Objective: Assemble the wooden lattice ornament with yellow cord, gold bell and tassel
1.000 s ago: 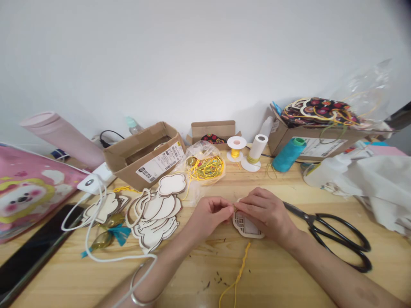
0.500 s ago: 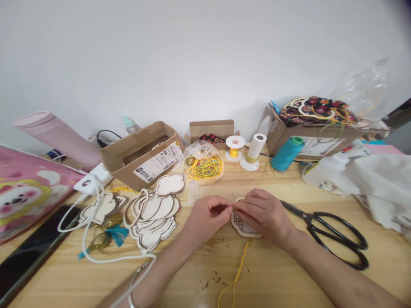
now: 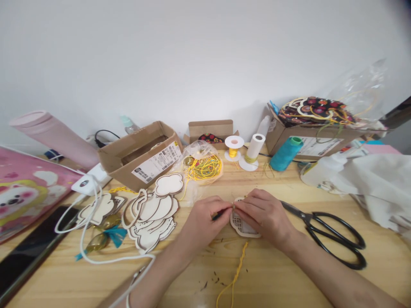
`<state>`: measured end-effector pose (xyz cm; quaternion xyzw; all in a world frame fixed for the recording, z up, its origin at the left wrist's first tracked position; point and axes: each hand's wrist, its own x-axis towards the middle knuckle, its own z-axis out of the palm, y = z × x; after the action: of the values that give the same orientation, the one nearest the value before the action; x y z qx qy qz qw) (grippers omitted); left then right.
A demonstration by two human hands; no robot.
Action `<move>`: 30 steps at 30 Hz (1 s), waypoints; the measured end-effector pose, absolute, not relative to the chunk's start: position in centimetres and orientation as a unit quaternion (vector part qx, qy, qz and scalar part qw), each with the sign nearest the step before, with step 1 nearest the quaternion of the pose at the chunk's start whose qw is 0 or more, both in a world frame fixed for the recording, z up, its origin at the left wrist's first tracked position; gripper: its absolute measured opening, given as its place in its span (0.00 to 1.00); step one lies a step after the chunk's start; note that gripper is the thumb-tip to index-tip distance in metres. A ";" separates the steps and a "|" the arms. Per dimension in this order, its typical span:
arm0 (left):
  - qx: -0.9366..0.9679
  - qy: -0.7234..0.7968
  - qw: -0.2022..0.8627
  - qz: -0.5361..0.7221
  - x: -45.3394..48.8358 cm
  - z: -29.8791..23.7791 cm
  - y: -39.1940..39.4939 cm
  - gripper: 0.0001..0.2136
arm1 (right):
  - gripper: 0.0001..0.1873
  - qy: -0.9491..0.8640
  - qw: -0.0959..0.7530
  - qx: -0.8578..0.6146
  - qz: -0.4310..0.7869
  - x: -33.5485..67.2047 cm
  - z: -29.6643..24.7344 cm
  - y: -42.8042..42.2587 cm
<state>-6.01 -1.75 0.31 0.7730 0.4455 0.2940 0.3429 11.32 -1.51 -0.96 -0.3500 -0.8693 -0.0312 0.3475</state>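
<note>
My left hand [image 3: 207, 220] is closed in a pinch, and its fingertips meet those of my right hand [image 3: 265, 218]. A tiny brownish bit shows between the two pinches, too small to name. Under my right fingers lies a pale wooden lattice plaque [image 3: 236, 222] with rounded corners, its right part hidden by that hand. Just below the plaque, a braided yellow cord [image 3: 239, 267] runs down the table toward me. To the right of my right hand rest black-handled scissors [image 3: 308, 218], with the blade tips close to the wrist.
Wooden cutouts [image 3: 150, 222] lie in a heap at left, crossed nearby by a white cable [image 3: 112, 259]. Behind stand a cardboard box [image 3: 144, 158], a bag of yellow cord [image 3: 205, 167], thread spools [image 3: 233, 149] and a teal thread cone [image 3: 287, 154]. White cloth [image 3: 379, 184] lies right.
Both hands stay at the plaque in nearly the same pinch. My left fingers have drawn slightly closer together. The whole view has shifted a little.
</note>
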 end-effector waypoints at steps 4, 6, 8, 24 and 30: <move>0.764 0.450 0.346 0.307 -5.8 0.4 -1.9 0.09 | 0.05 -0.863 0.363 -0.350 -0.044 11.4 -1.1 -1.6; 0.753 0.457 0.356 0.312 -5.8 0.4 -2.0 0.09 | 0.04 -0.858 0.372 -0.351 -0.051 11.4 -1.1 -1.6; 0.737 0.466 0.373 0.318 -5.7 0.4 -2.0 0.08 | 0.03 -0.854 0.379 -0.351 -0.057 11.4 -1.1 -1.6; 0.712 0.483 0.397 0.319 -5.7 0.1 -2.0 0.08 | 0.05 -0.859 0.369 -0.349 -0.062 11.4 -0.9 -1.6; 0.708 0.487 0.400 0.319 -5.6 0.1 -1.8 0.07 | 0.04 -0.873 0.333 -0.352 -0.061 11.8 -1.6 -1.7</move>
<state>-5.61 -1.80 0.10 0.7079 0.4874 0.3186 0.3997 11.76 -1.70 -1.65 -0.3518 -0.8726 -0.0615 0.3333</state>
